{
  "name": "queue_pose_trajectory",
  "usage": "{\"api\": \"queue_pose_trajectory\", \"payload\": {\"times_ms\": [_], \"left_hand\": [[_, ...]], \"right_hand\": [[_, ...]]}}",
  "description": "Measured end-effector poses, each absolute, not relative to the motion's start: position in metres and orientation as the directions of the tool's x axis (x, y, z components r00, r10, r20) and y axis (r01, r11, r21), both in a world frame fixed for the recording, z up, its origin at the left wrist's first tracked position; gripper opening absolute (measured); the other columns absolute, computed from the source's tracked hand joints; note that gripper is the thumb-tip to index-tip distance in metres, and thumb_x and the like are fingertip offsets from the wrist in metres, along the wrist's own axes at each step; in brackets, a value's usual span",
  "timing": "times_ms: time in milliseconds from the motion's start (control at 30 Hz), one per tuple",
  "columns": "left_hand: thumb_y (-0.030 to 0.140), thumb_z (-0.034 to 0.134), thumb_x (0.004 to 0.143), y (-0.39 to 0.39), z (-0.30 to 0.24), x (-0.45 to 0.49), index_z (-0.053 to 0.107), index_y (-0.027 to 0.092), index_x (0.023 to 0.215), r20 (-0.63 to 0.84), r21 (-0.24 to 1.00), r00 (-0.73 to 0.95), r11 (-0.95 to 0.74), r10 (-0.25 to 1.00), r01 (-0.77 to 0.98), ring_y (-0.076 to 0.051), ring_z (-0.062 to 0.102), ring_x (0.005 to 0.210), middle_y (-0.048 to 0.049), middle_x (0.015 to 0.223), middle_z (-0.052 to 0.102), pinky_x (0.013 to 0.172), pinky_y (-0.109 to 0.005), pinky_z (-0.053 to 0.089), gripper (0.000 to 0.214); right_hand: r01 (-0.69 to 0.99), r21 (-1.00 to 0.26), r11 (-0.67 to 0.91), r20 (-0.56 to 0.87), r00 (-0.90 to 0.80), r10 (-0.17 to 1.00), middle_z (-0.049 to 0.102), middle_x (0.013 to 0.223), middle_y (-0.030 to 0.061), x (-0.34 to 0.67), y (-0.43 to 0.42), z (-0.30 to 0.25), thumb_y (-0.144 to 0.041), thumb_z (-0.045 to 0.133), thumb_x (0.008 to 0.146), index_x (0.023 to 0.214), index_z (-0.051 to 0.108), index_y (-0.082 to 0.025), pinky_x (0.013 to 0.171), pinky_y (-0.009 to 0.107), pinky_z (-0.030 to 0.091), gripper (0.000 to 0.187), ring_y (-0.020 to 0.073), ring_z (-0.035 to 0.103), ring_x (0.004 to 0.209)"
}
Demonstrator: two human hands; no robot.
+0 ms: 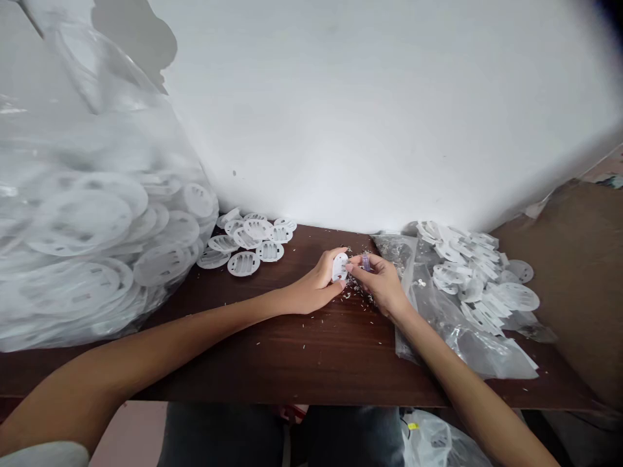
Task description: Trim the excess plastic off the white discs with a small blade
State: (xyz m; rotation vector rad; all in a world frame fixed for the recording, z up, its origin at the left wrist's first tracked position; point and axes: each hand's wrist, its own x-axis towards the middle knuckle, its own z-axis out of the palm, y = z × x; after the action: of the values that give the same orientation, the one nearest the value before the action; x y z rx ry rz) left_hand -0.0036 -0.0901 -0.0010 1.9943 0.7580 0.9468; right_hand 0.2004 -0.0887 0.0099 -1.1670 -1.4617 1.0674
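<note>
**Both hands meet over a white disc at the middle of the table**

Nearest the camera, the person's lap in dark trousers (233, 434) shows under the table edge, with a crumpled clear bag (438, 441) beside the right knee. Above that lies the dark wooden table (302, 363), and both bare forearms reach across it towards its middle.

The left hand (314, 285) is closed on a white disc (339, 266), pinching it on edge between thumb and fingers just above the tabletop. The right hand (384, 282) faces it, its fingertips clamped on a small purple tool (366, 262) whose tip is against or just beside the disc (too small to tell which). Fine pale shavings (357, 292) are scattered on the wood under and around both hands.

To the right of the right hand, a flat clear plastic bag (462, 337) lies on the table, and a heap of white slotted discs (477, 272) rests on its far part. A brown board (579, 272) stands beyond that at the right edge.

Further back on the left, a loose cluster of discs (250, 243) lies on the table against the wall. Just beside it, a large clear sack (73, 227) packed with the same white discs fills the left side. A plain white wall (365, 117) closes off the back.
</note>
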Motion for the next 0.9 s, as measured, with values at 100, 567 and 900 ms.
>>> {"api": "queue_pose_trajectory", "payload": {"times_ms": [100, 567, 900], "left_hand": [[0.027, 0.053, 0.099, -0.0903, -0.0013, -0.0034, 0.018, 0.031, 0.158, 0.335, 0.827, 0.569, -0.524, 0.751, 0.205, -0.033, 0.041, 0.142, -0.0147, 0.159, 0.031, 0.119, -0.057, 0.036, 0.069], [0.023, 0.052, 0.097, -0.0871, -0.0043, -0.0033, 0.024, 0.025, 0.152, 0.277, 0.853, 0.546, -0.464, 0.79, 0.239, -0.027, 0.055, 0.117, -0.0149, 0.141, 0.047, 0.1, -0.047, 0.048, 0.062], [0.017, 0.05, 0.093, -0.0888, -0.0006, -0.0035, 0.026, 0.025, 0.149, 0.295, 0.832, 0.551, -0.493, 0.781, 0.253, -0.025, 0.055, 0.113, -0.0138, 0.141, 0.047, 0.095, -0.044, 0.048, 0.061]], "right_hand": [[0.192, -0.961, 0.198, 0.184, -0.09, 0.979, 0.07, 0.083, 0.0031, 0.2013, -0.0884, 0.0095, -0.05, 0.081, 0.081, 0.094, 0.075, -0.019, 0.056, 0.026, 0.04, 0.034, 0.0135, 0.053, 0.064], [0.566, -0.538, 0.625, 0.59, -0.277, 0.759, 0.076, 0.102, 0.0072, 0.2049, -0.0952, 0.0098, -0.03, 0.066, 0.097, 0.101, 0.078, -0.025, 0.085, 0.04, 0.055, 0.013, 0.0236, 0.07, 0.093], [0.594, -0.58, 0.557, 0.533, -0.241, 0.811, 0.074, 0.1, 0.0059, 0.2067, -0.0947, 0.0113, -0.037, 0.068, 0.095, 0.099, 0.071, -0.024, 0.076, 0.037, 0.054, 0.014, 0.0226, 0.067, 0.086]]}}
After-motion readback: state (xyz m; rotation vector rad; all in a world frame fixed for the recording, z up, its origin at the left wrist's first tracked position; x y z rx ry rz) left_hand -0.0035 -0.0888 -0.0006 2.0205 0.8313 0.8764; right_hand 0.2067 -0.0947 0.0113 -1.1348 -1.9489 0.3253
